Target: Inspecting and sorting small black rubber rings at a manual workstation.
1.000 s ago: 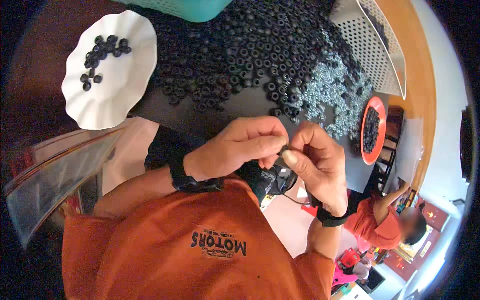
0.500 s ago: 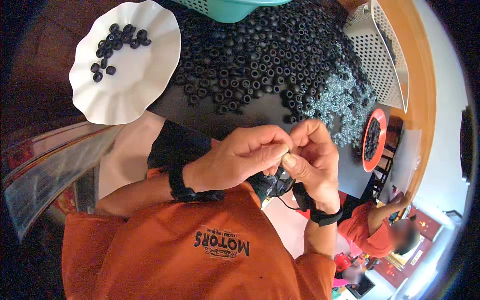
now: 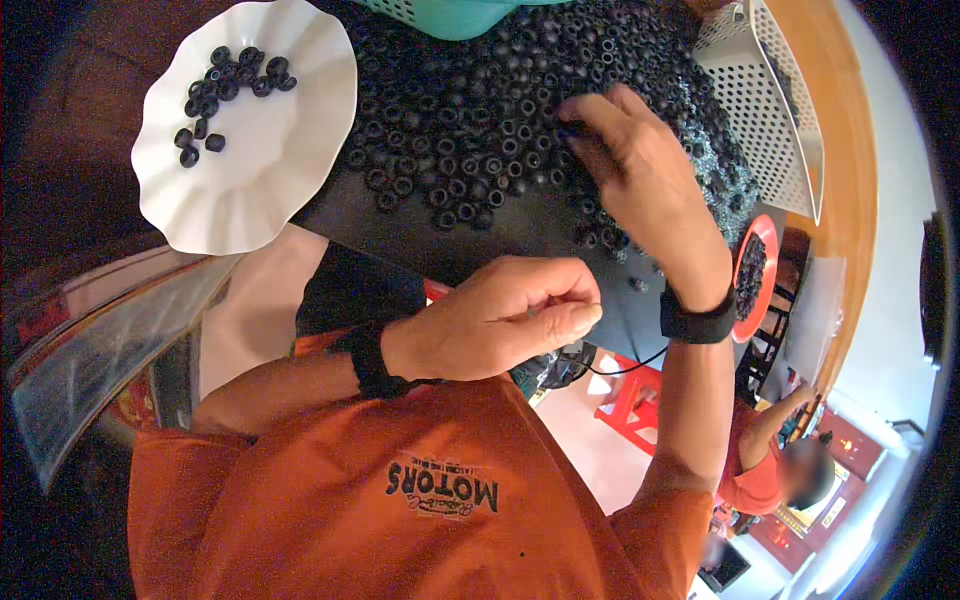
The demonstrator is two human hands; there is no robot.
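The left hand [image 3: 490, 322] is pinching narrowly, contents hidden; the right hand [image 3: 652, 190] is hovering over far black rings [image 3: 470, 145], grip unclear.

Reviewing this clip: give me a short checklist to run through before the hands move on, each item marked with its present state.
1. Right hand at the heap of black rings: ok, its fingers are over the heap.
2. Right hand has a ring: cannot tell, its fingertips are blurred.
3. Left hand has a piece: cannot tell; thumb and fingers are close together, hiding whatever may be between them.
4. Hands clear of each other: ok, they are apart.
5. Rings on the white scalloped plate inside its rim: ok.
6. Silver pieces kept apart from the black heap: not ok, the two meet at the right.
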